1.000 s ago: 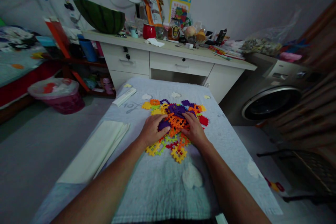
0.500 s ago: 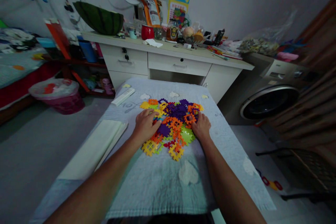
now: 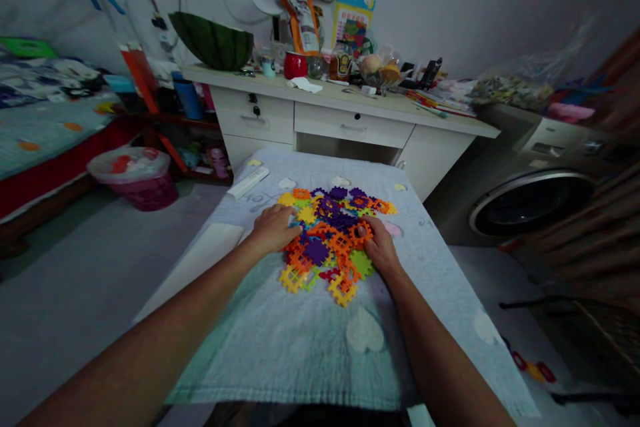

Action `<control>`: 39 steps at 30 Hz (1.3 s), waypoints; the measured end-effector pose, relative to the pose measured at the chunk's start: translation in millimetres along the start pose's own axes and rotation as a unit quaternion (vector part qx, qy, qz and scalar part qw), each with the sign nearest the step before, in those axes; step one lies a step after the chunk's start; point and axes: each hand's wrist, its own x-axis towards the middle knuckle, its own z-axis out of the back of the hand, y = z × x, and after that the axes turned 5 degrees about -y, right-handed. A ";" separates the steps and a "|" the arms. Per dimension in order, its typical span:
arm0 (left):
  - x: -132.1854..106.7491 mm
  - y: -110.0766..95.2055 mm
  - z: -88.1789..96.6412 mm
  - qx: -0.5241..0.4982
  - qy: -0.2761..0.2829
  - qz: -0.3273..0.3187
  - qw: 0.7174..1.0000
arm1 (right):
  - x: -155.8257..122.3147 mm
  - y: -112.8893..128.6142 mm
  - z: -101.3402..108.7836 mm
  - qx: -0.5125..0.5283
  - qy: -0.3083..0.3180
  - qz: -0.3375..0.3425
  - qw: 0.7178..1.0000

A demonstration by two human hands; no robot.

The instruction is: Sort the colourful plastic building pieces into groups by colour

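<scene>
A pile of interlocking plastic pieces point(image 3: 317, 252) in purple, orange, yellow, green and red lies on the cloth-covered table point(image 3: 280, 353). My left hand point(image 3: 274, 228) rests against the left side of the pile, its thumb and fingers apart and touching the edge pieces. On the pile's right side, my right hand point(image 3: 381, 245) grips an orange square interlocking piece point(image 3: 362, 234), with the thumb over it and the fingers behind. Parts of the right fingers are hidden by the piece and the hand.
A white box-like strip point(image 3: 249, 182) lies at the table's far left. Pale folded material point(image 3: 200, 257) sits partly behind my left forearm. Beyond the table stands a white desk point(image 3: 345, 117) with a watermelon half point(image 3: 213, 40); a washing machine point(image 3: 530, 180) is to the right.
The view has shifted, so the scene sits a little further right. My right hand has closed on the orange square piece and drawn slightly inward. The left hand stays beside the pile.
</scene>
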 end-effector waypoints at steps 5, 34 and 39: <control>23.1 4.4 -14.7 0.007 -0.029 0.031 0.999 | 10.1 5.5 3.9 0.036 0.043 0.020 0.998; 47.7 -10.8 -51.6 -0.158 -0.047 -0.070 0.984 | 72.2 -10.1 -37.4 0.082 0.106 -0.081 0.988; 48.9 -9.7 -53.6 -0.266 -0.057 -0.102 0.957 | 72.8 7.5 -38.8 0.194 0.110 -0.080 0.972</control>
